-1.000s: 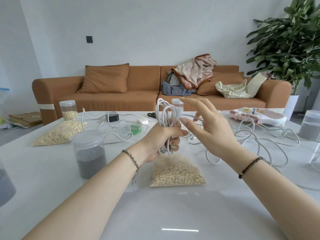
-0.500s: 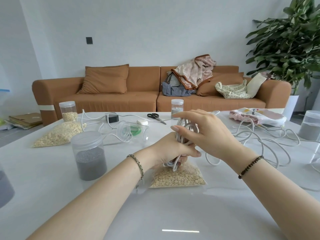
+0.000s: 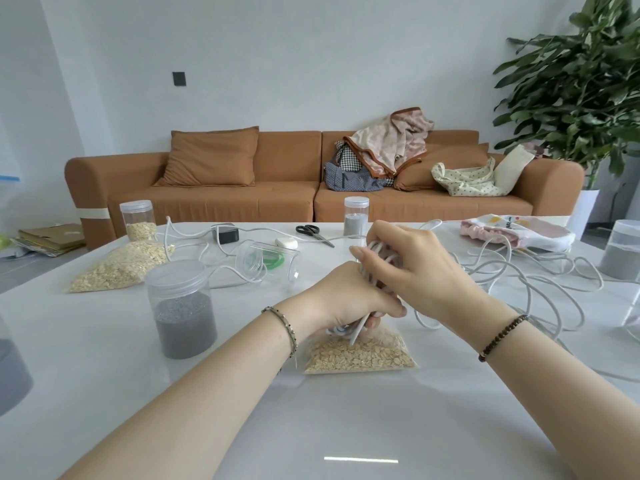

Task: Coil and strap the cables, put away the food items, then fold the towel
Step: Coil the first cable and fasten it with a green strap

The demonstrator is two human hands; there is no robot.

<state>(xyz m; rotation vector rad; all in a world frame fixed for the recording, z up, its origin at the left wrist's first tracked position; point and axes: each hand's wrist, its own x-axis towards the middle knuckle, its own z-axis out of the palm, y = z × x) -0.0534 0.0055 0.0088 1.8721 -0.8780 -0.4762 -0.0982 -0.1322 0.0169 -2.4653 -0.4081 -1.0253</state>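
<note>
My left hand (image 3: 349,296) grips a bundle of coiled white cable (image 3: 375,252) just above a clear bag of oats (image 3: 360,355). My right hand (image 3: 412,268) curls over the top loops of the same coil. The rest of the white cable (image 3: 540,282) trails in loose loops across the table to the right. A second bag of oats (image 3: 121,263) lies at the far left, beside a jar of oats (image 3: 138,220). A pale patterned towel (image 3: 519,232) lies at the far right of the table.
A lidded jar of grey grains (image 3: 181,306) stands left of my hands. A clear jar on its side (image 3: 268,261), scissors (image 3: 313,232), a black charger (image 3: 227,233), a small grey jar (image 3: 356,216) and another grey jar (image 3: 621,249) sit on the white table (image 3: 346,427). A brown sofa (image 3: 277,188) is behind.
My left hand has lowered the coil from upright down towards the oat bag. My right hand, earlier spread open beside it, has closed over the loops.
</note>
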